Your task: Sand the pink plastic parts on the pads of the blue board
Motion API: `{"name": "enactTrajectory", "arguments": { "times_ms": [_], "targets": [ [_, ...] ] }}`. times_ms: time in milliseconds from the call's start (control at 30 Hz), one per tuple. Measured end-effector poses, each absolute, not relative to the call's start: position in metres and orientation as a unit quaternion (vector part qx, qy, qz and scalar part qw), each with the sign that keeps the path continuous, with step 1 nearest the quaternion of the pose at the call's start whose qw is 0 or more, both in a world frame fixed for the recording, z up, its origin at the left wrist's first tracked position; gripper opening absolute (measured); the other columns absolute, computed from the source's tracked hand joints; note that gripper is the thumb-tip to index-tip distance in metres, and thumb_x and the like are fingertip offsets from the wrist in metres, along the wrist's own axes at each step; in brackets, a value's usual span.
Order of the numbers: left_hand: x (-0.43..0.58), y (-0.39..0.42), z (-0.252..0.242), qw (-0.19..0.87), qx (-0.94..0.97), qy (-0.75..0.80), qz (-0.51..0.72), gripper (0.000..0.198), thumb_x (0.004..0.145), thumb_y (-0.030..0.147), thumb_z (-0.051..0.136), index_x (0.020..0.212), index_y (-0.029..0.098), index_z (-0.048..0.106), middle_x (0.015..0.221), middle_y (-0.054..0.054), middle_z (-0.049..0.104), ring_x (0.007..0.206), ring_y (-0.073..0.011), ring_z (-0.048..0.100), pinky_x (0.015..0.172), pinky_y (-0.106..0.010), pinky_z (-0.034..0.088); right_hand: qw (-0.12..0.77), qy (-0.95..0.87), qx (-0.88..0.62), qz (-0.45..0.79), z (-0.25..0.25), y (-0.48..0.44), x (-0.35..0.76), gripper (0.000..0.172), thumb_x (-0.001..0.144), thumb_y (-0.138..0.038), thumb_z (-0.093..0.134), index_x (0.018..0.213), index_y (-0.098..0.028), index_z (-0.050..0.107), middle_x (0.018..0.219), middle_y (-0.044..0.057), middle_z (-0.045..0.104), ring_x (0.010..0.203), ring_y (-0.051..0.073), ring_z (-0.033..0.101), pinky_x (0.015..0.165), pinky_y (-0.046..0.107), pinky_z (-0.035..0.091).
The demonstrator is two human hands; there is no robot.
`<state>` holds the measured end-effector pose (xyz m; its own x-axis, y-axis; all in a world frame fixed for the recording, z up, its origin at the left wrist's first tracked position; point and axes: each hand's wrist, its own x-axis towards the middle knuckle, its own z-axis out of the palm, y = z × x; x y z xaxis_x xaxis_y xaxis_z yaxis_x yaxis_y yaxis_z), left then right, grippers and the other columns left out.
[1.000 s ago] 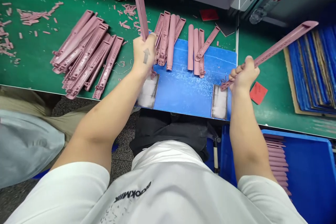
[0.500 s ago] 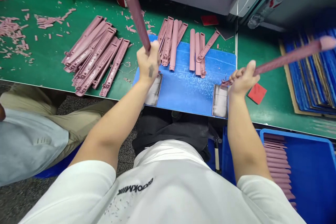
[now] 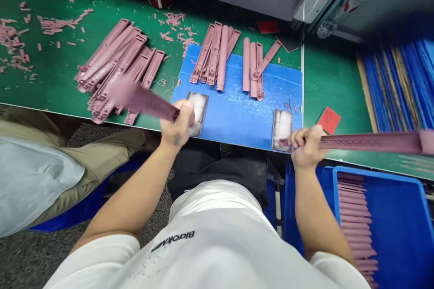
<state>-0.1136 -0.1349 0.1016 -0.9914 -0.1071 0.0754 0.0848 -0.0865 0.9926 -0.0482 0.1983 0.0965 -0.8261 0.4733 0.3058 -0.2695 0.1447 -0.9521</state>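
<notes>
My left hand [image 3: 178,122] is closed round one end of a long pink plastic part [image 3: 145,100], which points left, its far end blurred over the pile of similar parts. In my right hand [image 3: 307,146] is another long pink plastic part [image 3: 373,142], held by its end and reaching right across the table's front edge. The left fist is beside a worn grey pad [image 3: 197,110] on the blue board [image 3: 233,122]; the right one is beside a second grey pad [image 3: 282,127]. More pink parts [image 3: 223,58] lie at the back of the board.
A heap of pink parts [image 3: 117,67] and small pink scraps [image 3: 57,25] lie on the green table [image 3: 68,86]. A blue bin [image 3: 400,226] with stacked parts stands lower right. Blue sheets [image 3: 403,90] and a red square [image 3: 329,120] are right. Another person's legs [image 3: 111,149] are left.
Both hands have come down toward the table's front edge. The left part has swung from upright to pointing left; the right part has dropped to nearly level.
</notes>
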Motion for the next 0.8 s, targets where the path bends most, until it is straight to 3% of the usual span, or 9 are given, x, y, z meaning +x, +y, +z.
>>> {"name": "enactTrajectory", "arguments": {
  "times_ms": [67,133,233,300,367,500,567,733,800],
  "targets": [
    [-0.128,-0.133,0.101,0.073,0.006,-0.668,-0.74,0.066,0.1,0.041,0.081,0.064,0.026,0.028,0.054,0.007,0.022,0.046,-0.0093,0.022,0.047,-0.034,0.017,0.268,-0.706,-0.096,0.649,0.096,0.204,-0.06,0.073,0.099,-0.078,0.077,0.065,-0.03,0.033,0.049,-0.011,0.028,0.038,0.009,0.028,0.037,0.029,0.027],
    [-0.157,-0.125,0.099,0.112,0.005,-0.659,-0.744,0.065,0.11,0.034,0.074,0.066,0.026,0.026,0.055,0.008,0.02,0.046,-0.007,0.02,0.048,-0.032,0.017,0.328,-0.699,-0.099,0.628,0.093,0.211,-0.096,0.074,0.098,-0.085,0.072,0.066,-0.033,0.03,0.049,-0.011,0.026,0.036,0.009,0.027,0.033,0.028,0.022],
    [-0.171,-0.116,0.093,0.204,-0.044,-0.633,-0.745,0.069,0.116,0.049,0.07,0.066,0.025,0.029,0.056,0.008,0.025,0.049,-0.0066,0.026,0.052,-0.029,0.025,0.389,-0.696,-0.067,0.6,0.087,0.214,-0.128,0.074,0.1,-0.096,0.054,0.067,-0.033,0.033,0.055,-0.008,0.033,0.043,0.012,0.041,0.043,0.031,0.045],
    [-0.146,-0.122,0.092,0.212,-0.088,-0.626,-0.745,0.074,0.109,0.063,0.076,0.062,0.024,0.035,0.056,0.006,0.03,0.051,-0.0087,0.032,0.054,-0.03,0.034,0.383,-0.715,-0.025,0.584,0.083,0.21,-0.104,0.072,0.097,-0.094,0.065,0.067,-0.031,0.045,0.062,-0.003,0.049,0.057,0.016,0.058,0.064,0.038,0.064],
    [-0.11,-0.137,0.092,0.176,-0.091,-0.625,-0.755,0.076,0.105,0.066,0.078,0.058,0.024,0.035,0.053,0.004,0.029,0.048,-0.0105,0.032,0.052,-0.032,0.036,0.371,-0.73,0.011,0.573,0.081,0.204,-0.054,0.068,0.097,-0.085,0.075,0.066,-0.029,0.052,0.062,-0.001,0.056,0.06,0.018,0.062,0.072,0.042,0.068],
    [-0.095,-0.154,0.098,0.026,0.028,-0.66,-0.75,0.068,0.101,0.043,0.084,0.063,0.028,0.03,0.051,0.009,0.02,0.04,-0.0079,0.017,0.04,-0.03,0.011,0.265,-0.74,-0.07,0.614,0.08,0.207,-0.011,0.066,0.108,-0.068,0.072,0.066,-0.029,0.039,0.049,-0.01,0.031,0.037,0.011,0.033,0.04,0.031,0.044],
    [-0.127,-0.147,0.102,-0.027,0.068,-0.677,-0.733,0.063,0.106,0.032,0.082,0.069,0.028,0.031,0.053,0.01,0.02,0.042,-0.0067,0.015,0.041,-0.03,0.01,0.216,-0.742,-0.137,0.619,0.079,0.22,-0.05,0.064,0.106,-0.067,0.076,0.07,-0.03,0.038,0.05,-0.012,0.028,0.037,0.009,0.028,0.036,0.026,0.033],
    [-0.197,-0.125,0.106,0.071,0.072,-0.644,-0.758,0.06,0.122,0.033,0.065,0.076,0.028,0.026,0.056,0.011,0.016,0.046,-0.0064,0.013,0.046,-0.031,0.012,0.35,-0.73,-0.105,0.578,0.079,0.234,-0.161,0.06,0.119,-0.074,0.041,0.077,-0.031,0.038,0.057,-0.009,0.034,0.048,0.008,0.039,0.054,0.024,0.047],
    [-0.188,-0.124,0.102,0.129,0.036,-0.623,-0.77,0.064,0.123,0.044,0.064,0.074,0.027,0.027,0.056,0.011,0.016,0.046,-0.0058,0.017,0.047,-0.031,0.014,0.384,-0.717,-0.053,0.579,0.084,0.219,-0.142,0.063,0.116,-0.079,0.046,0.076,-0.03,0.043,0.059,-0.006,0.042,0.053,0.01,0.05,0.062,0.028,0.053]
  ]
}}
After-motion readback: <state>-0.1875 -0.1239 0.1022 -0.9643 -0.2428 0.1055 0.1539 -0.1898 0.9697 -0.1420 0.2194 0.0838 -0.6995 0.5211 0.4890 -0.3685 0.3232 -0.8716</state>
